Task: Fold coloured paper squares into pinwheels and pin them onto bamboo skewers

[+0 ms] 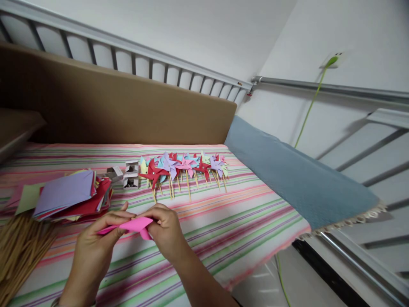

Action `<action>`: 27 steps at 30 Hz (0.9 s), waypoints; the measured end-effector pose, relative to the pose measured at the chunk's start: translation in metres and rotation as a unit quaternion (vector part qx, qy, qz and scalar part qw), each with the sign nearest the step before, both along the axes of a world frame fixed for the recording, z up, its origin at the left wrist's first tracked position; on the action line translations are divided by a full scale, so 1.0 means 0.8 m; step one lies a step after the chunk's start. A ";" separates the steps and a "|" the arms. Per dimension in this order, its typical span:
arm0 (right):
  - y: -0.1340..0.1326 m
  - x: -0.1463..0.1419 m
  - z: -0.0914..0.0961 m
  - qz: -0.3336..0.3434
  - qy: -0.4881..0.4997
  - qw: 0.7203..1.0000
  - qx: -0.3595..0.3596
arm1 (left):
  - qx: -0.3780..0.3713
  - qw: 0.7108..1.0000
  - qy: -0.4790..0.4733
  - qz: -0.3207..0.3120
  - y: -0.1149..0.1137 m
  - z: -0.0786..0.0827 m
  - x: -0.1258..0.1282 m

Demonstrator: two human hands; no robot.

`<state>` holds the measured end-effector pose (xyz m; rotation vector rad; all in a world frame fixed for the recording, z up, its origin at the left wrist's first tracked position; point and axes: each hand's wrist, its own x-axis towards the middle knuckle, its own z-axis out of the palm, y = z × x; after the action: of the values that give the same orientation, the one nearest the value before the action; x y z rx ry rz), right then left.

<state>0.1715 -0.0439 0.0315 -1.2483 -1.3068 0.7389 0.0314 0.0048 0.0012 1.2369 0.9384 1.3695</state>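
A pink sheet of paper [134, 224] is held between both hands above the striped cloth [223, 226]. My left hand [96, 243] pinches its left side with thumb and fingers. My right hand [166, 228] grips its right end with fingers curled round it. Beyond the hands lies a row of several finished paper pinwheels [183, 167] on wooden sticks, in red, purple, pink, blue and green.
A stack of coloured paper squares [68, 194] lies at the left, with a bundle of wooden sticks [19, 249] below it. Small white boxes [129, 172] sit beside the pinwheels. A brown board [128, 111], metal rails and a blue-grey cushion [297, 175] border the surface.
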 end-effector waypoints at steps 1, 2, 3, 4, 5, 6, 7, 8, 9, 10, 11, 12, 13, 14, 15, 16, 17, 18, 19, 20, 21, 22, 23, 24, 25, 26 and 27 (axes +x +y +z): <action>0.001 0.000 -0.001 0.002 -0.002 1.000 -0.004 | -0.001 1.000 -0.003 -0.017 0.001 -0.002 -0.002; 0.002 0.002 -0.002 0.005 -0.001 1.000 -0.011 | -0.002 0.999 -0.007 -0.031 0.002 -0.003 -0.004; 0.003 0.004 -0.004 0.012 0.002 1.000 -0.021 | -0.004 0.999 -0.013 -0.036 0.003 -0.004 -0.006; 0.003 0.008 -0.006 0.022 0.005 0.999 -0.035 | -0.010 0.999 -0.020 -0.031 0.005 -0.004 -0.009; 0.004 0.012 -0.008 0.033 0.005 0.998 -0.051 | -0.020 0.999 -0.025 -0.025 0.007 -0.004 -0.011; 0.004 0.017 -0.011 0.041 -0.002 0.997 -0.066 | -0.034 0.999 -0.028 -0.017 0.010 -0.003 -0.014; 0.003 0.023 -0.014 0.044 -0.016 0.996 -0.080 | -0.050 0.998 -0.032 -0.005 0.013 -0.003 -0.016; 0.003 0.029 -0.017 0.041 -0.039 0.994 -0.091 | -0.069 0.997 -0.040 0.008 0.015 -0.001 -0.018; 0.002 0.034 -0.019 0.031 -0.069 0.992 -0.100 | -0.089 0.995 -0.051 0.020 0.017 0.000 -0.019; 0.001 0.039 -0.021 0.019 -0.099 0.989 -0.105 | -0.107 0.992 -0.063 0.032 0.019 0.001 -0.020; 0.000 0.043 -0.023 0.007 -0.128 0.986 -0.109 | -0.122 0.989 -0.075 0.041 0.020 0.003 -0.020; -0.001 0.045 -0.025 -0.003 -0.152 0.982 -0.113 | -0.135 0.986 -0.083 0.047 0.020 0.004 -0.019; -0.002 0.047 -0.026 -0.010 -0.173 0.978 -0.114 | -0.146 0.984 -0.088 0.047 0.020 0.006 -0.017; -0.003 0.048 -0.028 -0.015 -0.190 0.975 -0.114 | -0.156 0.982 -0.091 0.044 0.019 0.007 -0.016; -0.003 0.049 -0.029 -0.019 -0.203 0.972 -0.114 | -0.165 0.981 -0.094 0.040 0.018 0.008 -0.013; -0.003 0.049 -0.031 -0.022 -0.210 0.971 -0.113 | -0.172 0.980 -0.096 0.034 0.018 0.008 -0.011; -0.002 0.050 -0.033 -0.025 -0.213 0.970 -0.113 | -0.173 0.980 -0.097 0.028 0.017 0.009 -0.009; -0.002 0.051 -0.036 -0.027 -0.210 0.971 -0.113 | -0.169 0.981 -0.096 0.022 0.017 0.009 -0.008; 0.000 0.053 -0.038 -0.029 -0.201 0.973 -0.112 | -0.158 0.983 -0.095 0.018 0.017 0.008 -0.007; 0.002 0.056 -0.041 -0.031 -0.184 0.976 -0.111 | -0.146 0.985 -0.096 0.018 0.017 0.008 -0.007; 0.004 0.060 -0.043 -0.037 -0.157 0.980 -0.112 | -0.133 0.986 -0.098 0.022 0.018 0.007 -0.007; 0.006 0.064 -0.046 -0.050 -0.124 0.984 -0.115 | -0.124 0.987 -0.100 0.029 0.019 0.006 -0.008; 0.009 0.070 -0.048 -0.066 -0.090 0.986 -0.120 | -0.119 0.987 -0.101 0.036 0.020 0.005 -0.009; 0.013 0.075 -0.051 -0.084 -0.058 0.987 -0.126 | -0.118 0.987 -0.101 0.044 0.021 0.004 -0.011; 0.016 0.082 -0.053 -0.102 -0.032 0.985 -0.134 | -0.120 0.987 -0.099 0.050 0.022 0.003 -0.012; 0.019 0.088 -0.055 -0.118 -0.014 0.983 -0.142 | -0.121 0.987 -0.095 0.054 0.022 0.002 -0.014; 0.021 0.095 -0.057 -0.130 -0.002 0.980 -0.149 | -0.123 0.987 -0.090 0.055 0.023 0.001 -0.015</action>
<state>0.2472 -0.0269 -0.0140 -1.6278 -1.0328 0.7604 0.0196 0.0230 0.0023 0.8724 1.0241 1.3792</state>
